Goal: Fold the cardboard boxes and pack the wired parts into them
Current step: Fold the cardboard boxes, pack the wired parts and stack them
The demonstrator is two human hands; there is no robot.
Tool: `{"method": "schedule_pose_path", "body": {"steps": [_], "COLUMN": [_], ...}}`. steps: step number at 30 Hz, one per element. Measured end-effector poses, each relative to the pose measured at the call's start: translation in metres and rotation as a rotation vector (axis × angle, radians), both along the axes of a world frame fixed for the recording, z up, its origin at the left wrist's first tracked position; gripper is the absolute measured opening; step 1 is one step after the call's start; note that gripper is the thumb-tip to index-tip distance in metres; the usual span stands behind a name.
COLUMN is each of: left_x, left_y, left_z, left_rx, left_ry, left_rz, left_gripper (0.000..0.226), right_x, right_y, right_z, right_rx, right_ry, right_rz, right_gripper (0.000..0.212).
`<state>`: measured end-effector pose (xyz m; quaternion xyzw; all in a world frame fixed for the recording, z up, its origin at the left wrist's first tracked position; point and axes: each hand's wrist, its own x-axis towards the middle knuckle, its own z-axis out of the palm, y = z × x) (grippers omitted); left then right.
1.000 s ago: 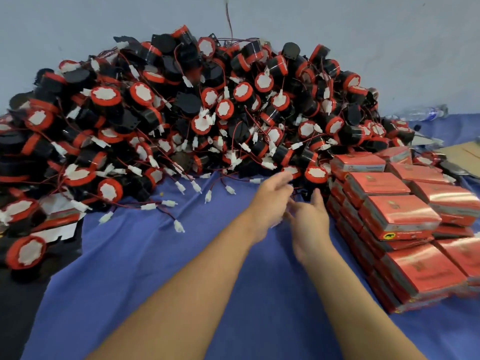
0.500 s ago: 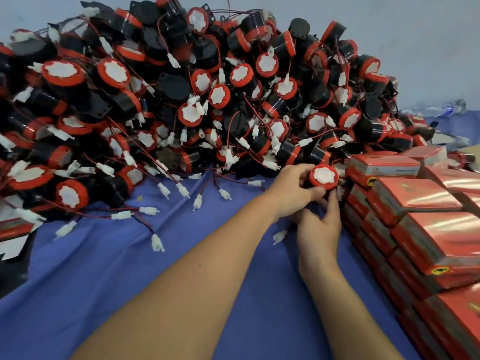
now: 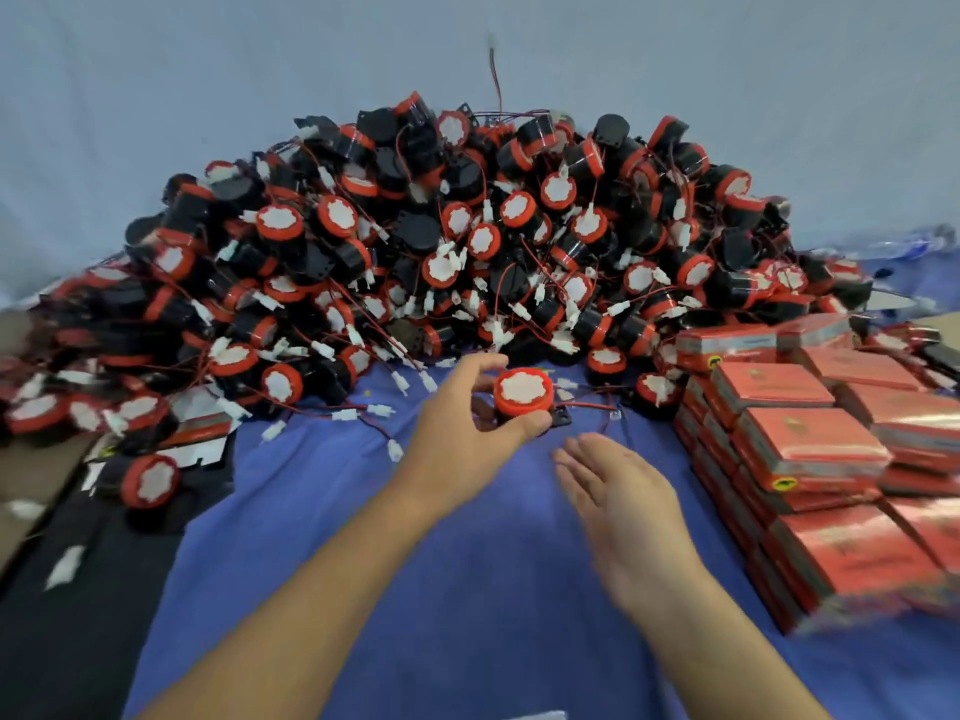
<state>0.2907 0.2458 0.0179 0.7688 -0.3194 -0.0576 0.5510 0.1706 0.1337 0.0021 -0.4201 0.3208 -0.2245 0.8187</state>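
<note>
Head view
Left hand (image 3: pixel 462 413): just in front of the heap's near edge, thumb and fingers curled round one wired part, gripping it by its sides.
Wired part (image 3: pixel 522 392): a black drum with a red cap and a white centre, cap facing up. It is held just above the blue cloth, and its thin red and black wires trail off to the right along the heap's foot.
Right hand (image 3: pixel 618 501): nearer the camera than the heap and the left hand, released, with fingers straight and together. It holds nothing and is slightly blurred.
Heap of wired parts (image 3: pixel 467 252): a broad mound of the same black and red drums, tangled with wires and white plugs, piled against the grey wall (image 3: pixel 208 70).
Red boxes (image 3: pixel 810 444): closed and stacked in rows touching the heap's right end.
Flat box blank (image 3: pixel 197 439): lying unfolded at the heap's left foot.
Loose part (image 3: pixel 150 480): just in front of that blank.
Worktop (image 3: pixel 467 615): covered with blue cloth in front of the heap.
</note>
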Motion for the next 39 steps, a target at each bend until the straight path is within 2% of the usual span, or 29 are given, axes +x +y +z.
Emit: {"method": "schedule_pose_path", "body": {"steps": [3, 6, 8, 10, 13, 17, 20, 24, 28, 31, 35, 37, 39], "left_x": [-0.033, -0.076, -0.106, -0.139, -0.187, -0.230, -0.237, -0.234, -0.225, -0.222, -0.225, -0.229, -0.231], "left_y": [0.049, 0.097, 0.124, 0.143, 0.159, 0.157, 0.154, 0.161, 0.162, 0.161, 0.160, 0.159, 0.159], "left_z": [0.030, 0.053, 0.062, 0.062, 0.050, 0.030, 0.018, 0.007, -0.008, -0.022, -0.040, -0.042, -0.043], "left_rx": [0.024, 0.046, 0.058, 0.065, 0.015, 0.002, 0.085, 0.223, 0.395, 0.476, 0.487, 0.531, 0.574], "left_ry": [-0.035, -0.001, 0.021, 0.020, -0.028, -0.223, -0.322, -0.353, -0.520, -0.565, -0.683, -0.722, -0.735], "left_rz": [0.008, -0.045, -0.030, 0.033, 0.131, 0.210, 0.241, 0.216, 0.157, 0.147, 0.190, 0.207, 0.227], "left_gripper": [0.052, 0.050, 0.055, 0.059, 0.058, 0.057, 0.058, 0.047, 0.049, 0.034, 0.012, 0.024, 0.025], "right_x": [-0.016, -0.034, -0.051, -0.075, -0.110, -0.144, -0.157, -0.164, -0.158, -0.155, -0.151, -0.147, -0.141], "right_y": [0.005, 0.015, 0.022, 0.028, 0.037, 0.053, 0.063, 0.076, 0.081, 0.084, 0.088, 0.088, 0.090], "right_z": [0.023, 0.044, 0.055, 0.064, 0.077, 0.091, 0.089, 0.072, 0.054, 0.046, 0.044, 0.049, 0.053], "right_rx": [0.154, 0.192, 0.146, -0.090, -0.664, -0.950, -1.070, -1.234, -1.422, -1.459, -1.484, -1.571, -1.643], "right_ry": [-0.050, -0.082, -0.126, -0.056, 0.152, 0.074, 0.086, 0.114, 0.142, 0.256, 0.356, 0.376, 0.404], "right_rz": [0.069, 0.208, 0.293, 0.388, 0.505, 0.447, 0.410, 0.495, 0.521, 0.615, 0.655, 0.646, 0.674], "right_gripper": [0.014, 0.020, 0.022, 0.021, 0.026, 0.017, 0.012, 0.022, 0.016, 0.028, 0.013, 0.012, 0.012]}}
